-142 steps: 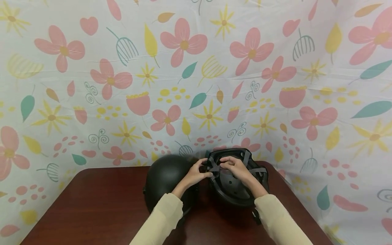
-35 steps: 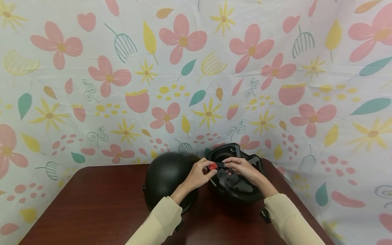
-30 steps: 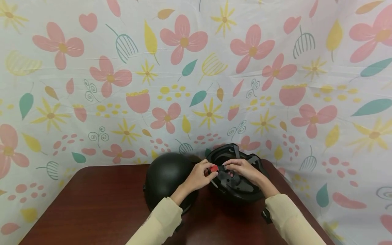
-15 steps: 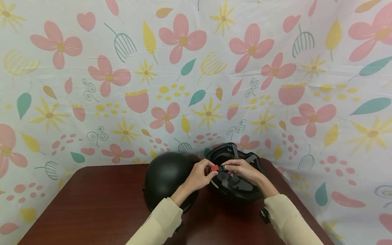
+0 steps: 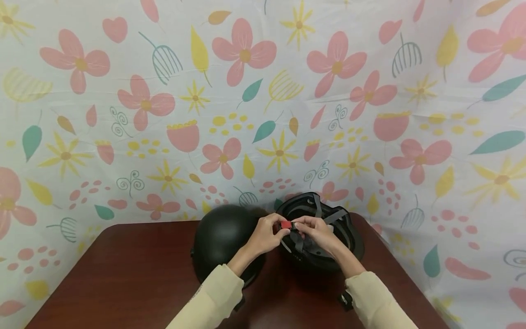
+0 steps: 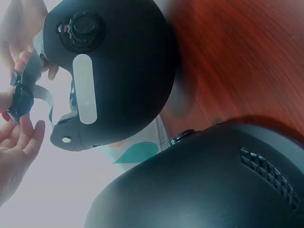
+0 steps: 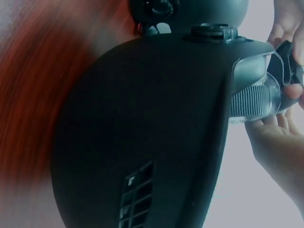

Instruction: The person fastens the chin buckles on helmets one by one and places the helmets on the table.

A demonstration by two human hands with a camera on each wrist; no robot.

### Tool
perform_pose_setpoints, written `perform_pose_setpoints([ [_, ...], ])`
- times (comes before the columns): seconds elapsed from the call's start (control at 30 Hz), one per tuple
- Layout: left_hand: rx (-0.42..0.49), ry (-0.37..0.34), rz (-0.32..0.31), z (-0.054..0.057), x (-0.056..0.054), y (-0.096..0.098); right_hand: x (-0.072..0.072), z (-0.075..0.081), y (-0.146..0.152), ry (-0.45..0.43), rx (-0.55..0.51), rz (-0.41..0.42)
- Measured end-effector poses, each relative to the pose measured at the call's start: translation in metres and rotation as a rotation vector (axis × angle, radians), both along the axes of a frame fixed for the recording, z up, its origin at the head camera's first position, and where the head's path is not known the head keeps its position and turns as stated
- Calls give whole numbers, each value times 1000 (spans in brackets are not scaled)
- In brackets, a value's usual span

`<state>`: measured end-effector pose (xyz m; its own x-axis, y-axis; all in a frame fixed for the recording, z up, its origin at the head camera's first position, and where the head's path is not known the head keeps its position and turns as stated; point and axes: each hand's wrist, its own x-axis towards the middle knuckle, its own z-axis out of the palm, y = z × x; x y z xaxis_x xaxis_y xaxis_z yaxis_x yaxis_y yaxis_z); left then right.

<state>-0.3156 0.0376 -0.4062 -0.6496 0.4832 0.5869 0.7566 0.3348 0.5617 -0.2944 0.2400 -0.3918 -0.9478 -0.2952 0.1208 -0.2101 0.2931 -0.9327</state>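
Observation:
A black helmet (image 5: 320, 264) lies upturned on the table, its lining and grey straps (image 5: 338, 214) showing. Over its opening, my left hand (image 5: 262, 236) pinches the red-and-black chin-strap buckle (image 5: 286, 225) between thumb and fingers. Close against the buckle's right end, my right hand (image 5: 318, 234) pinches the black end of the strap. Both hands almost meet there. In the left wrist view the dark buckle (image 6: 22, 100) hangs on grey webbing (image 6: 33, 69) beyond the rim. Fingers hide part of the buckle, and I cannot tell whether its halves are locked together.
A second black helmet (image 5: 223, 242) sits dome up just left of the upturned one, under my left forearm. Both are on a dark red-brown table (image 5: 135, 269). A flower-patterned cloth (image 5: 246, 114) hangs right behind the table's far edge.
The red buckle part, unseen 4.7 s ago, came into view in my left fingers. In the last half second my right hand moved left, closer to it, and the upturned helmet shifted slightly.

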Motion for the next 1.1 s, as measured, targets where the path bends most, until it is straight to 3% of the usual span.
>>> perform_pose_setpoints([
  [0.3, 118, -13, 29, -6, -1, 3, 3, 2, -1, -6, -3, -37],
  [0.47, 141, -41, 23, -9, 1, 6, 2, 1, 1, -17, 23, -86],
  [0.9, 72, -151, -7, -19, 9, 4, 3, 0, 20, -32, 111, -165],
  [1.1, -15, -214, -10, -25, 14, 2, 2, -6, 25, -67, 132, -210],
])
